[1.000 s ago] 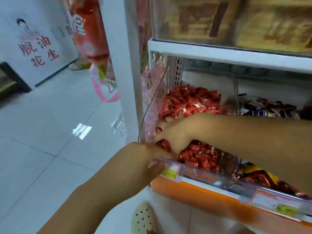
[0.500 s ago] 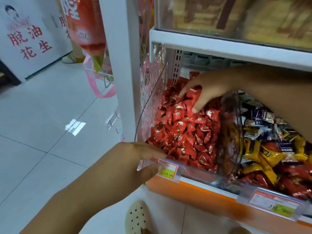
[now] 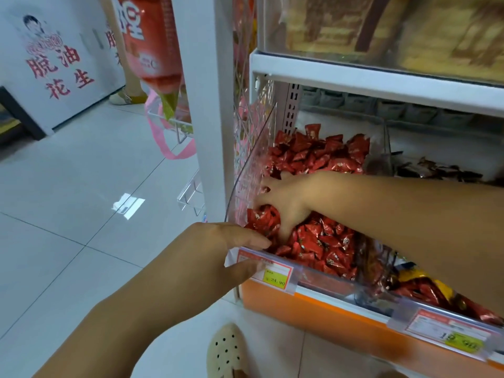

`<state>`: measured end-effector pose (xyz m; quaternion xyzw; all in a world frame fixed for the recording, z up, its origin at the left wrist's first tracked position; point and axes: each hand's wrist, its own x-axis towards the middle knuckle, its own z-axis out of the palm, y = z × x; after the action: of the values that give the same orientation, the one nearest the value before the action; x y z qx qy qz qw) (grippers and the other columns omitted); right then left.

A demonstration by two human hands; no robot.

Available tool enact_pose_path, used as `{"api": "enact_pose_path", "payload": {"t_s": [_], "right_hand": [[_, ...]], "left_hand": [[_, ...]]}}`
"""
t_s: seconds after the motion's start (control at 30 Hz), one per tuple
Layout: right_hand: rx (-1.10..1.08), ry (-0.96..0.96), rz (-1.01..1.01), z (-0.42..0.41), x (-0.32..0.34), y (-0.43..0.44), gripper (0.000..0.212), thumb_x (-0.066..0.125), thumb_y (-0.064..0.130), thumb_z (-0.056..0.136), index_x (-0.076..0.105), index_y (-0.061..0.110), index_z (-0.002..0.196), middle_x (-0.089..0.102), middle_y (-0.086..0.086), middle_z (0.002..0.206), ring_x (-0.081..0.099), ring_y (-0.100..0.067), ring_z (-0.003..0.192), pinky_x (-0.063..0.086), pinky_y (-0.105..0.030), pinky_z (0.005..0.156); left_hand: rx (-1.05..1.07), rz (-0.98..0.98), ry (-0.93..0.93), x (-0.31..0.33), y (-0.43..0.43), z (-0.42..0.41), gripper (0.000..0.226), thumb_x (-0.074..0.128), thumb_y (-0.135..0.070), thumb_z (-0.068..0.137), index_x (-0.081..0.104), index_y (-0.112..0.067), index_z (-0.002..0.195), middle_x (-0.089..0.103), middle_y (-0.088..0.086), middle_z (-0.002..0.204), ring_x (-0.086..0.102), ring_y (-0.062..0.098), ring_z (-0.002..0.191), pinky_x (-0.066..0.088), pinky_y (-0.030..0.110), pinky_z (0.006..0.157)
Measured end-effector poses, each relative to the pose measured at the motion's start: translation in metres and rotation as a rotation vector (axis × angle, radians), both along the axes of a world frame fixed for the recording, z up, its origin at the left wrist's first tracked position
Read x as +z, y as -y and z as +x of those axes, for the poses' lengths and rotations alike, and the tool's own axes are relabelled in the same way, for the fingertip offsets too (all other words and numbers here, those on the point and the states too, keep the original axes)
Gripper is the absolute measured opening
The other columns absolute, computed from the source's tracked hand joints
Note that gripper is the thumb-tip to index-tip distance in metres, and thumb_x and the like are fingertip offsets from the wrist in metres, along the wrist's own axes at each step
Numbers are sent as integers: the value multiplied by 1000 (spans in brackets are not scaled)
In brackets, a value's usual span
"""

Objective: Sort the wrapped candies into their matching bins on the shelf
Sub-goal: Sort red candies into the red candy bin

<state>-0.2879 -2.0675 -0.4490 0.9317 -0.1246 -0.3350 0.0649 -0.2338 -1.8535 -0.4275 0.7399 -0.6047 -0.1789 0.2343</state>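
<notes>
The red candies (image 3: 321, 241) have crinkled, shiny foil-like wrappers and lie heaped in a clear bin (image 3: 252, 170) of smooth transparent plastic, whose near edge carries a price strip (image 3: 294, 279) of the same glossy plastic over a matt paper label (image 3: 274, 276). The shelf (image 3: 354, 77) looks like white painted metal, with a smooth, slightly glossy orange base panel (image 3: 313, 312). To the left the floor tiles (image 3: 68, 200) are polished and reflective, and the near shoe (image 3: 226, 350) is matt and perforated.

Red wrapped candies (image 3: 321, 242) heaped in the clear left bin (image 3: 253, 159)
</notes>
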Motion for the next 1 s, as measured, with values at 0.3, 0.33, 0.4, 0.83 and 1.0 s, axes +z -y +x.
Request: {"api": "enact_pose_path", "payload": {"t_s": [0.3,0.33,0.4,0.83,1.0], "right_hand": [[-233,341,207,-27,34,40,57,75,16,76,55,22,129,56,-3,123,55,-19,99,46,-27,84],[-287,375,210,-32,43,45,60,74,16,79,51,22,134,53,-3,129,53,-16,98,44,-25,80],[-384,440,229,-42,59,53,66,71,17,83,42,23,142,45,-3,140,50,-12,92,39,-22,75],[11,83,446,-25,33,-28,74,78,25,73,45,34,138,46,4,139,46,-15,121,41,-32,103],[207,-51,106,-21,-2,-48,72,47,8,92,15,35,150,14,-7,147,25,-33,129,41,-44,97]], "left_hand": [[-14,-2,-11,0,0,0,25,66,-46,81,64,-54,104,50,-47,91,44,-28,96,30,-5,82],[-13,-3,-10,0,0,0,24,67,-44,81,64,-53,104,51,-47,90,45,-27,96,30,-5,82],[-11,-9,-16,1,-1,0,24,67,-43,81,64,-54,103,51,-47,91,45,-29,94,30,-5,80],[80,-32,2,10,-7,5,24,68,-39,82,63,-55,98,58,-43,93,40,-35,89,28,-8,72],[82,-32,20,8,-4,6,24,68,-38,83,62,-58,95,59,-42,92,41,-32,90,31,-6,72]]}}
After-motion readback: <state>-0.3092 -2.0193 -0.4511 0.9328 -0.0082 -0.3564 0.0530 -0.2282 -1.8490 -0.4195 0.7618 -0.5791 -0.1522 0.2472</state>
